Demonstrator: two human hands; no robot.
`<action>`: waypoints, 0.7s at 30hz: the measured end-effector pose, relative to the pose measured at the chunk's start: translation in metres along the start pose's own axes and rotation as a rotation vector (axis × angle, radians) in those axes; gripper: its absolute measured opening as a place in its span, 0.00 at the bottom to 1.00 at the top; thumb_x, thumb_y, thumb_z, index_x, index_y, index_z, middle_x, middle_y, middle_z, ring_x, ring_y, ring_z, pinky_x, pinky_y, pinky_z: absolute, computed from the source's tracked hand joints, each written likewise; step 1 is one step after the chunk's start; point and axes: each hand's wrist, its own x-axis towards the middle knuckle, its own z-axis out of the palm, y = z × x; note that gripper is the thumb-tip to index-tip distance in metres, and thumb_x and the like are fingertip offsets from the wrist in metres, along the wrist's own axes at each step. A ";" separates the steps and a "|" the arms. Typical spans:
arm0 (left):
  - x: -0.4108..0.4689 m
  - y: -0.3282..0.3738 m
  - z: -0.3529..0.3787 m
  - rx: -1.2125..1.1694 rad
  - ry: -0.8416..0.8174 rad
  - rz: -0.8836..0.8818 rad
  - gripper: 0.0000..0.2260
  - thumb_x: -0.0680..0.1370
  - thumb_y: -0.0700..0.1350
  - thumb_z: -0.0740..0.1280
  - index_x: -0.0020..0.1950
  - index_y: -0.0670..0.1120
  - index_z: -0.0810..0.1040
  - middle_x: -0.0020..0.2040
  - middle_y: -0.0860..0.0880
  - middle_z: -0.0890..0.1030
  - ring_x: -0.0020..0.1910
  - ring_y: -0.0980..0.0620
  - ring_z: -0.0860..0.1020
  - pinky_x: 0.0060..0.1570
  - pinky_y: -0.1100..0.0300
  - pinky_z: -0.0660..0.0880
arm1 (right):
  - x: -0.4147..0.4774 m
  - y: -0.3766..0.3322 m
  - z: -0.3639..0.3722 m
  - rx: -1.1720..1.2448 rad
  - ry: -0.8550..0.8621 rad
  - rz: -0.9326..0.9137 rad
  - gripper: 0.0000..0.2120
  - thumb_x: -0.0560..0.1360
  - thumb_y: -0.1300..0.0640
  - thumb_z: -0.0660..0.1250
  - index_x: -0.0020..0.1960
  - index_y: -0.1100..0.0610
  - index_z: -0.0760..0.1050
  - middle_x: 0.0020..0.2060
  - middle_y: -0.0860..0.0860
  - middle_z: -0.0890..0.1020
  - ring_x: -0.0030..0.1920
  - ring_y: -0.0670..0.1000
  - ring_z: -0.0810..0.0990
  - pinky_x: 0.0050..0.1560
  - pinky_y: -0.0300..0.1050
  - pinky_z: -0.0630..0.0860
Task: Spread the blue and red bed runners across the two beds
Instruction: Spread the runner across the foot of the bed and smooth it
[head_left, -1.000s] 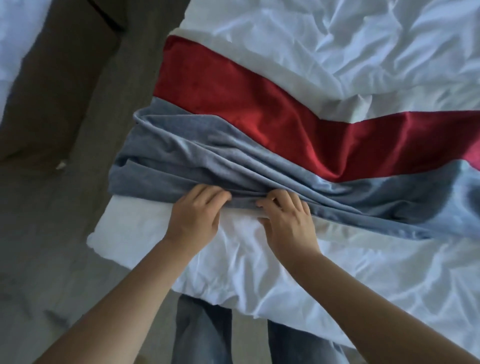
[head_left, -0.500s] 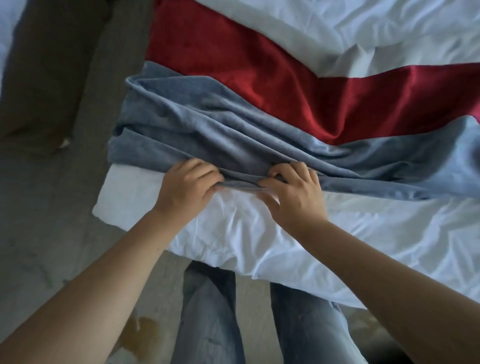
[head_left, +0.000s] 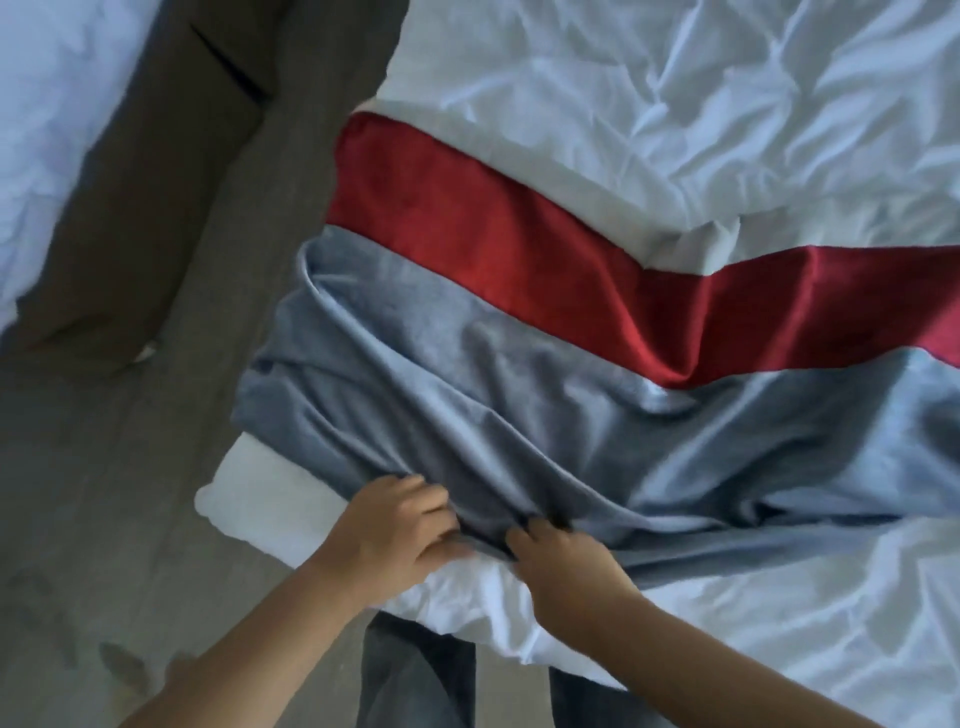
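- Left hand and right hand: each grip pinches the bunched near edge of the blue runner.
- Blue runner lies creased across the bed, bordering the red runner.
- Open floor left of the bed's corner.

Grey wood-grain floor is recorded at left. A brown upholstered base is set on it. Light is dim, diffuse.

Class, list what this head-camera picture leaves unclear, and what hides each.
In the head view:
- the blue runner: right end cut off by the frame's right edge.
- the red runner: right end cut off likewise.
- the right hand: fingertips hidden under blue folds.
- the second bed: only a corner shows, top left.
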 end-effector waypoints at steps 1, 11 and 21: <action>0.008 0.000 -0.004 0.004 -0.024 -0.007 0.21 0.82 0.62 0.63 0.35 0.52 0.79 0.32 0.56 0.74 0.32 0.54 0.73 0.31 0.57 0.71 | 0.006 0.001 -0.012 0.012 -0.093 -0.019 0.18 0.76 0.62 0.64 0.65 0.53 0.71 0.58 0.54 0.77 0.54 0.59 0.81 0.49 0.50 0.77; 0.216 -0.046 -0.087 0.051 0.323 -0.292 0.11 0.81 0.49 0.64 0.62 0.53 0.78 0.52 0.51 0.80 0.45 0.45 0.82 0.38 0.50 0.78 | 0.082 0.070 -0.193 0.551 0.864 0.206 0.10 0.78 0.55 0.67 0.58 0.50 0.77 0.40 0.49 0.82 0.42 0.54 0.81 0.46 0.47 0.76; 0.304 -0.116 -0.096 0.212 0.188 -0.238 0.15 0.78 0.46 0.74 0.64 0.49 0.81 0.59 0.48 0.77 0.51 0.44 0.80 0.40 0.50 0.78 | 0.109 0.143 -0.206 0.148 0.787 0.348 0.16 0.79 0.47 0.67 0.65 0.48 0.76 0.54 0.51 0.76 0.48 0.58 0.81 0.44 0.51 0.76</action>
